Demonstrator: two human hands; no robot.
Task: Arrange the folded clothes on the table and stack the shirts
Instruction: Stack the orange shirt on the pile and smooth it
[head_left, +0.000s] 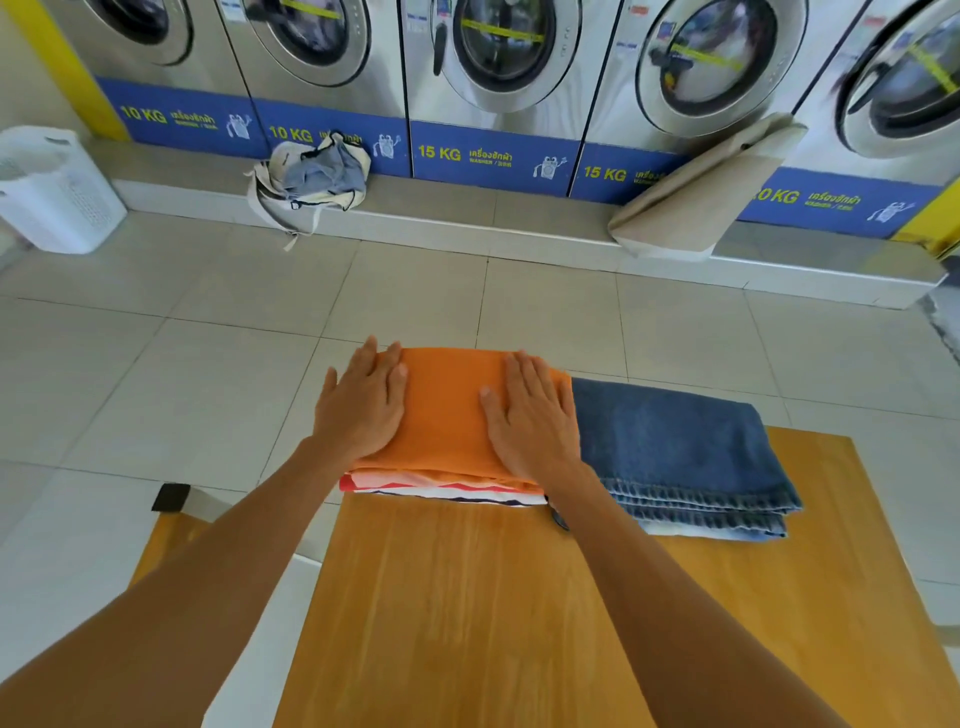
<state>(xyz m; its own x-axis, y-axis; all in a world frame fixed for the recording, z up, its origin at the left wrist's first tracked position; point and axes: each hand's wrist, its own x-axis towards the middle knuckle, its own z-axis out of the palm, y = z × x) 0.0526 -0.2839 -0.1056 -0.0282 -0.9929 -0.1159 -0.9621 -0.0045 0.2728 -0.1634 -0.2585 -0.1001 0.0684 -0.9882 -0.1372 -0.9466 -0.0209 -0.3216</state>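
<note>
A folded orange shirt (447, 410) tops a small stack at the far left corner of the wooden table (467, 597). Under it lies a folded red, white and dark striped shirt (441, 491), only its near edge showing. My left hand (363, 405) rests flat on the orange shirt's left edge, fingers apart. My right hand (530, 415) lies flat on its right side, fingers spread. Neither hand grips the cloth. Folded blue jeans (680, 457) lie just right of the stack, touching it.
Beyond the table is tiled floor, then a row of washing machines (498, 62) on a raised step. A cloth bag with grey clothes (311, 176) and a beige bag (696, 197) sit on the step. A white laundry basket (52, 187) stands far left. A wooden stool (171, 525) is beside the table.
</note>
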